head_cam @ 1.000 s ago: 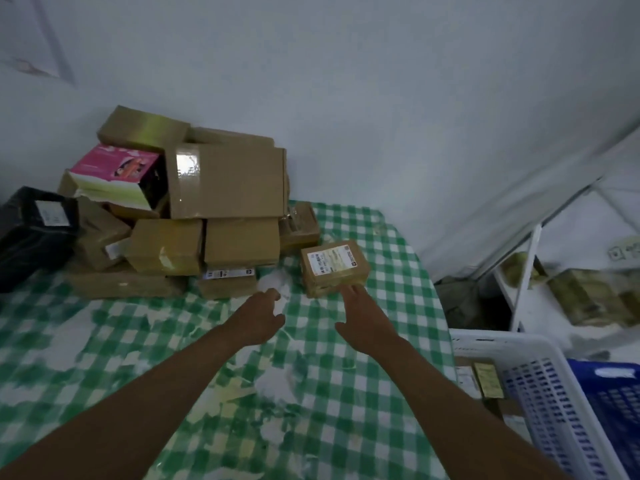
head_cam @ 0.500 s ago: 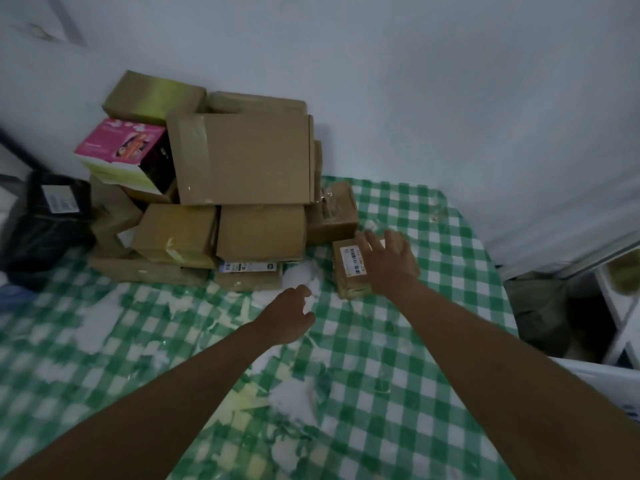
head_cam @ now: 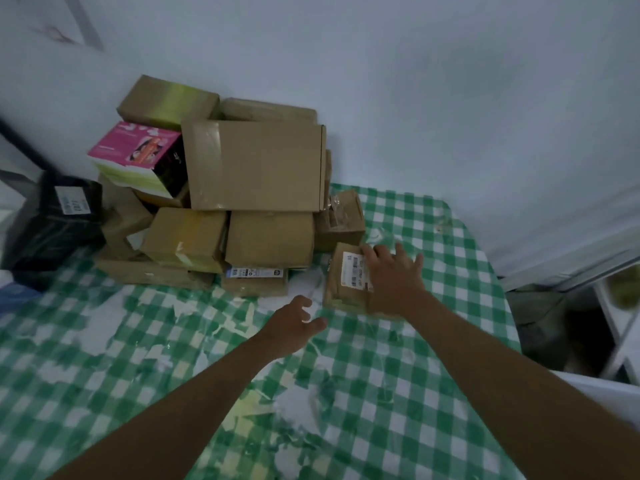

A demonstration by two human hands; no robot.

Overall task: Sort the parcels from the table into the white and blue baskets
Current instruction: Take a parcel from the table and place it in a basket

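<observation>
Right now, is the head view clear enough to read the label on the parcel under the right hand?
Head view: dim and soft, with a bluish cast; the label on the small parcel shows only blurred marks, partly covered by the right hand; wide-angle bending at the edges; tape glare on the large box.

Both forearms stretch forward. The right hand [head_cam: 391, 278] lies palm down, fingers spread; the left hand [head_cam: 294, 325] hovers, fingers loosely curled.

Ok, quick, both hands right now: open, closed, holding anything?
Left hand: open, loosely curled, holding nothing.
Right hand: open, fingers spread flat on the small labelled parcel, not gripping.
</observation>
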